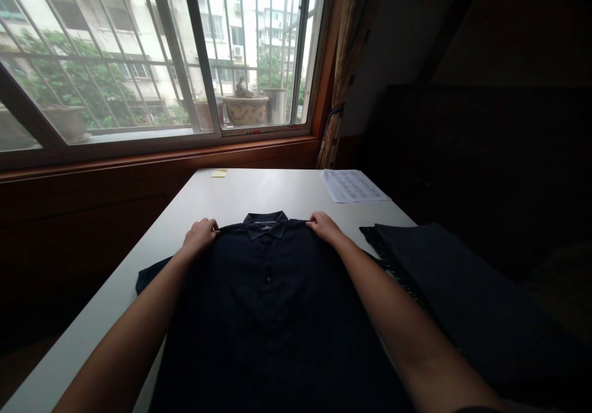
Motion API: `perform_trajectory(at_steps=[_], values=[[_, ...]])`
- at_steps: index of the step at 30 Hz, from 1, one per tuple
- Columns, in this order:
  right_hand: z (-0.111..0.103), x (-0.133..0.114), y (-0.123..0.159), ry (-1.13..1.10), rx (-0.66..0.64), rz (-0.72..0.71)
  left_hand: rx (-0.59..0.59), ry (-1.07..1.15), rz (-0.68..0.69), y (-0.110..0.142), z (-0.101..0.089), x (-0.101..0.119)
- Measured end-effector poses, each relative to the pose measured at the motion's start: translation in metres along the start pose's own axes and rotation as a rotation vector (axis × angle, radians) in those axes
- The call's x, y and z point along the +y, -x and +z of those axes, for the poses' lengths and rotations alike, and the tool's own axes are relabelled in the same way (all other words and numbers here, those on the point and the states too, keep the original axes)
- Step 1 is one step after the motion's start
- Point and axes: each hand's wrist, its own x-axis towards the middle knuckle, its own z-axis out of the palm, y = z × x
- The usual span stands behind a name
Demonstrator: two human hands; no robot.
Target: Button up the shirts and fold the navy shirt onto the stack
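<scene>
A dark navy polo shirt [268, 302] lies face up on a white table [259, 194], collar toward the window, buttons showing down the front. My left hand [200, 236] pinches the shirt's left shoulder beside the collar, fingers curled closed. At the other shoulder my right hand [324, 226] grips the fabric the same way. One short sleeve sticks out flat at the left.
A pile of dark folded cloth [444, 277] lies at the right of the shirt. A printed sheet of paper [352, 185] and a yellow sticky note [219, 173] sit at the table's far end. Beyond are a barred window and a curtain.
</scene>
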Motion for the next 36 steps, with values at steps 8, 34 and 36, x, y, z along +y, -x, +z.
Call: perform_trajectory(at_steps=[8,34,36], values=[[0.014,-0.005,0.000,0.098,0.105,0.018,0.218,-0.053,-0.067,0.017,0.017,0.011],[0.019,0.068,0.153,0.201,0.058,-0.010,-0.063,-0.095,0.190,0.121,0.023,-0.014],[0.017,0.075,0.153,0.206,0.025,0.021,-0.073,-0.116,0.102,0.123,0.022,-0.033]])
